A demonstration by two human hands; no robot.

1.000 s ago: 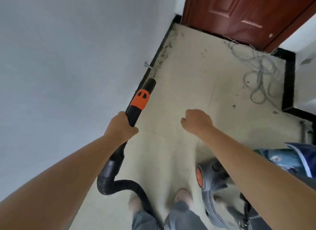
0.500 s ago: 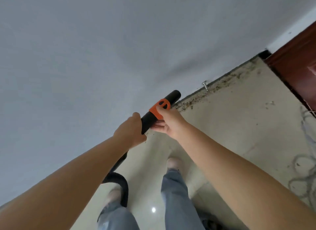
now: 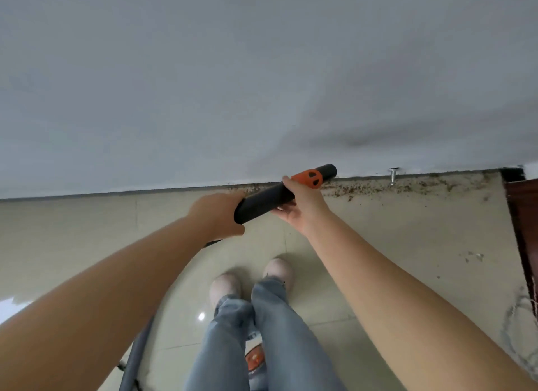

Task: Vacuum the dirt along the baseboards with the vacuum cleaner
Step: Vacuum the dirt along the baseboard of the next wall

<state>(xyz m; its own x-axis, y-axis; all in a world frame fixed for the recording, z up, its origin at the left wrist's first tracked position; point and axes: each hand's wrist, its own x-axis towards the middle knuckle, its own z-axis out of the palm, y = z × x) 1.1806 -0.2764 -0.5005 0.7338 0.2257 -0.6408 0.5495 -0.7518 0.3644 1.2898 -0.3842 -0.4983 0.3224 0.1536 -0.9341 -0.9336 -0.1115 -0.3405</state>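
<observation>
Left hand: the left hand point(image 3: 217, 214) wraps the near end of the black tube point(image 3: 266, 198), grip curled round it.
Right hand: the right hand point(image 3: 302, 206) cups the tube just behind its orange collar point(image 3: 308, 179), fingers and thumb curled round it.
Tube: held above the floor, mouth pointing right along the wall.
Dirt: the crumbs point(image 3: 364, 187) lie along the baseboard point(image 3: 174, 189), far right.
Risk: the metal door stop point(image 3: 393, 175) may snag the tube's mouth; held this high, suction probably misses the crumbs.
</observation>
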